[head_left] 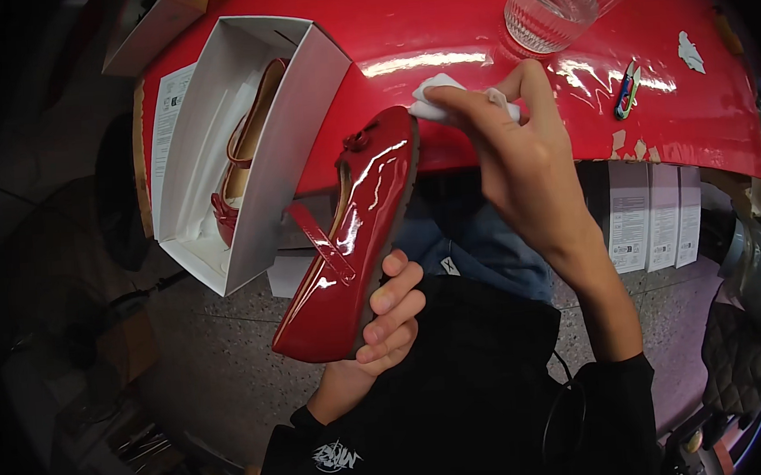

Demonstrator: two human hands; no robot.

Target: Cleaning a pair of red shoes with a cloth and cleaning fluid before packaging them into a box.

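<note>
Red shoe (376, 194) held in left hand (387, 317), white cloth (426, 109) pinched in right hand (528, 154) at shoe's toe, glass (550, 16) beyond that hand

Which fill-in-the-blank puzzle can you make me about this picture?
The left hand holds a shiny shoe coloured ____.
The ____ hand pinches a white wad at the shoe's toe.
Another shoe lies inside a white ____.
A glass stands on the ____.

Missing words: red; right; box; table.

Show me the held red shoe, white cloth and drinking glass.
Held red shoe (368, 221), head view: glossy side.
White cloth (428, 111), head view: left end.
Drinking glass (545, 15), head view: ribbed side.
</note>
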